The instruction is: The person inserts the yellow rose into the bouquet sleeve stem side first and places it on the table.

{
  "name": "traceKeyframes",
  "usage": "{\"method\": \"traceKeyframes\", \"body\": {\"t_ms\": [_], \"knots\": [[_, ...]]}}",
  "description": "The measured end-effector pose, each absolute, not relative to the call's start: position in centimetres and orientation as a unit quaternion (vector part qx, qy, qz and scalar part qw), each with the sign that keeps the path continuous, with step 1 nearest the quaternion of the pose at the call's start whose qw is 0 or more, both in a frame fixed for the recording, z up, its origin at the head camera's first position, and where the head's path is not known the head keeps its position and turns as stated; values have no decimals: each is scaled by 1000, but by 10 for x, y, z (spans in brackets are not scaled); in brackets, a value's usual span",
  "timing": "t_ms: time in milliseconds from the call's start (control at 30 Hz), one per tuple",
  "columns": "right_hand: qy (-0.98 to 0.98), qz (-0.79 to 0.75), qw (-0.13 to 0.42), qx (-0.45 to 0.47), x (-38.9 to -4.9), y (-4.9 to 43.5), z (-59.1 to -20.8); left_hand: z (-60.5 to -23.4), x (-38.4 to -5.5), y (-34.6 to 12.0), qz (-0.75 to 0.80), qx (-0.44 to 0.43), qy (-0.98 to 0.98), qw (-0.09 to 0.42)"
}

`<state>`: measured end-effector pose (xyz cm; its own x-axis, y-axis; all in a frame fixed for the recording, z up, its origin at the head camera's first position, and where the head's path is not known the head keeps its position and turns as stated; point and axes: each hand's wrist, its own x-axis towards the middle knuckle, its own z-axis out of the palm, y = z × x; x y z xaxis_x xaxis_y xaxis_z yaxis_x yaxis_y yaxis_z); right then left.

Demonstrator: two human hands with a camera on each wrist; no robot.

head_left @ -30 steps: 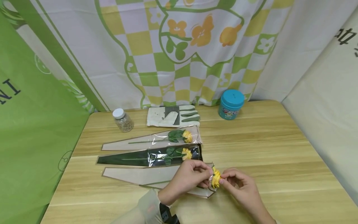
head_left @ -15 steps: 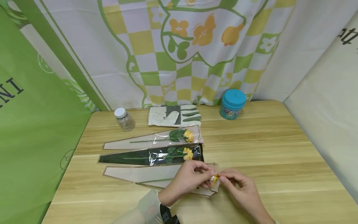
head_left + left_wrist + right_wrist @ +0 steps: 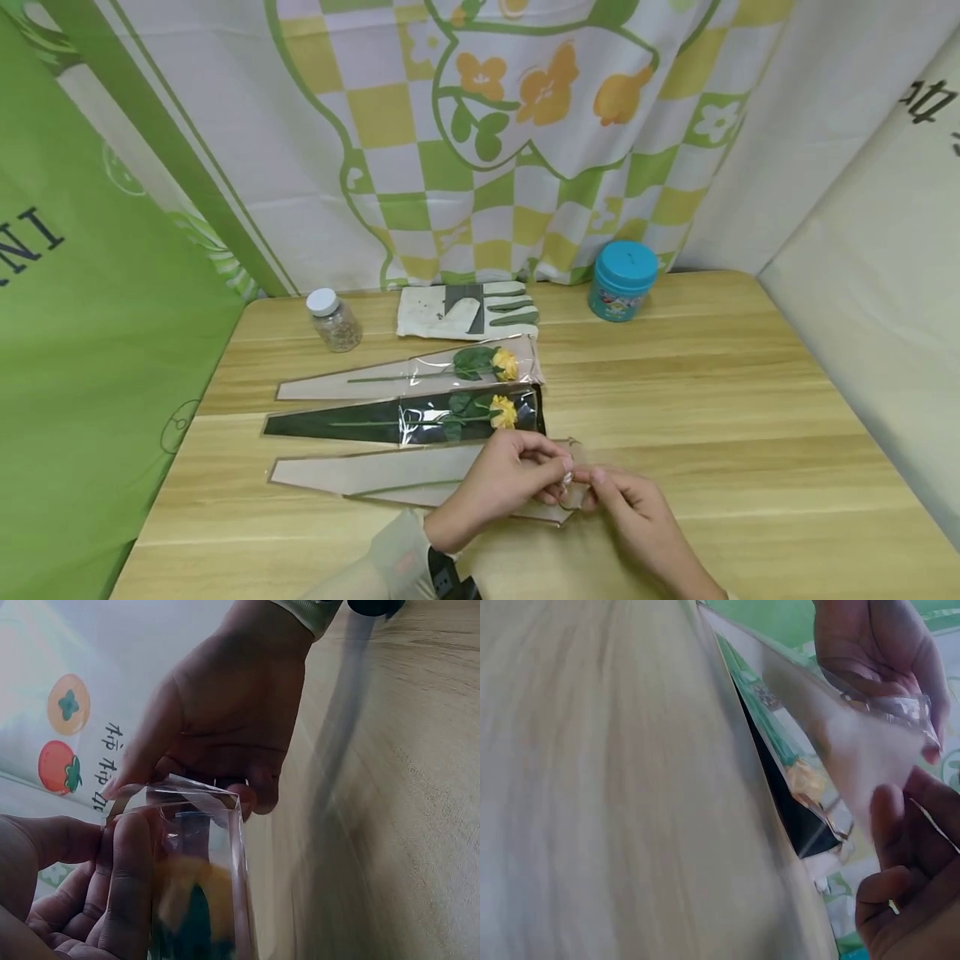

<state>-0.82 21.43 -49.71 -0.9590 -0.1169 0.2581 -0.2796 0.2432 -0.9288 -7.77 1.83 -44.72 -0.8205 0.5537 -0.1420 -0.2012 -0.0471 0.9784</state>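
Note:
My left hand [image 3: 502, 479] pinches the clear plastic at the mouth of a pale flower sleeve [image 3: 337, 473], the nearest of several lying on the table. Thumb and forefinger of my right hand [image 3: 637, 508] pinch the same sleeve's open edge. Through the clear plastic in the left wrist view shows a blurred yellow rose [image 3: 199, 900] with green leaves; the hands hide it in the head view. Its green stem [image 3: 408, 487] runs along the sleeve's lower edge. From the right wrist, the pale sheet [image 3: 855, 761] stretches between the left hand [image 3: 885, 649] and right hand [image 3: 919, 874].
Beyond lie a black sleeve [image 3: 315, 425] and a pale sleeve [image 3: 322, 389], each holding a yellow rose. A work glove [image 3: 435, 311], a white-capped jar [image 3: 336, 323] and a turquoise tub [image 3: 622, 282] stand or lie along the back of the table [image 3: 735, 400] by the curtain.
The yellow rose has slid left into the sleeve, out of sight in the head view, and its stem end has moved left. My right hand has shifted from the bloom to the sleeve's edge.

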Motion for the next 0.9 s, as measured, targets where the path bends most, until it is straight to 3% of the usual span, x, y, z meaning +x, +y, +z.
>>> {"method": "traceKeyframes", "body": {"t_ms": [267,533,900], "knots": [[-775,619,8,131,-7,214,-497,-449,-77,18,697,143,653,258],[-749,634,-104,160,-14,211,-494,-459,-79,15,658,170,697,228],[-813,574,-67,69,-15,222,-490,-470,-83,0,629,171,736,186]]}}
